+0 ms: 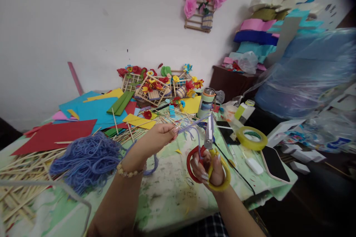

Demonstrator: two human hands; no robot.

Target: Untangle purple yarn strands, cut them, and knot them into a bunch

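Observation:
My left hand [160, 137] pinches a thin stick wrapped in blue yarn [191, 125], held above the table. Loose yarn strands hang from the stick and trail back to a big blue yarn bundle [86, 159] on the left. My right hand [208, 170] grips scissors [208, 152] with one red and one yellow handle loop. Their blades point up beside the stick's far end and look closed or nearly closed. A beaded bracelet sits on my left wrist.
Wooden sticks [25, 166] lie heaped at left. Coloured paper sheets [83, 113] and paper-flower frames [152, 89] crowd the back. A tape roll [251, 137], phones [274, 163], a jar [207, 102] and a black cable lie right. Plastic bags fill the right side.

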